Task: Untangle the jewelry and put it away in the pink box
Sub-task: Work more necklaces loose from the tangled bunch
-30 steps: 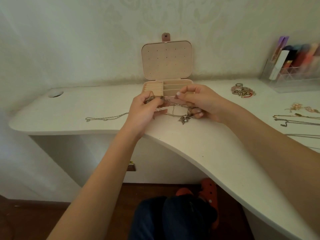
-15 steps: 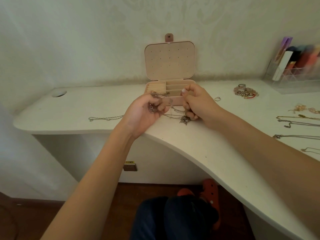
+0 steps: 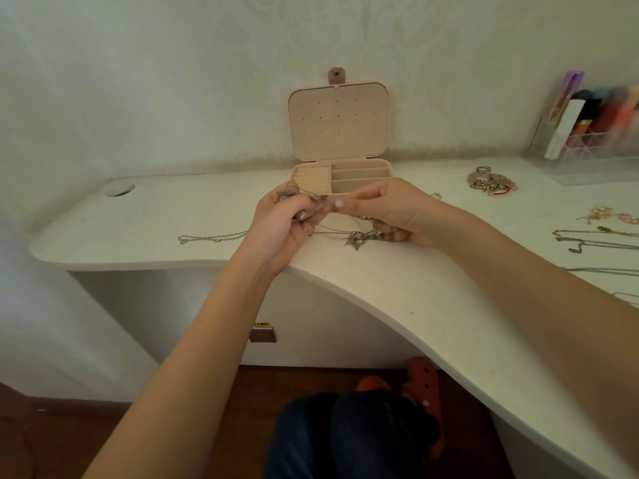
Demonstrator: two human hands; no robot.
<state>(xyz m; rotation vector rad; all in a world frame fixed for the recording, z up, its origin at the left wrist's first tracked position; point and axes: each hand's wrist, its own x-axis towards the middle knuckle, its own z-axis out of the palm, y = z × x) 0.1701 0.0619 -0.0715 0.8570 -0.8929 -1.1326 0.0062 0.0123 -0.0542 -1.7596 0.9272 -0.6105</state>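
Pinching the tangled chains (image 3: 356, 233) at centre frame, your hands (image 3: 332, 216) have put nothing visible in the pink box (image 3: 359, 176).

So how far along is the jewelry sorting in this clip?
Early. The pink box stands open, and its visible compartments look empty. In hand: the left hand and right hand pinch a tangled chain in front of it, a pendant hanging near the desk. Left: one chain to the left, several necklaces and a jewelry pile on the right.
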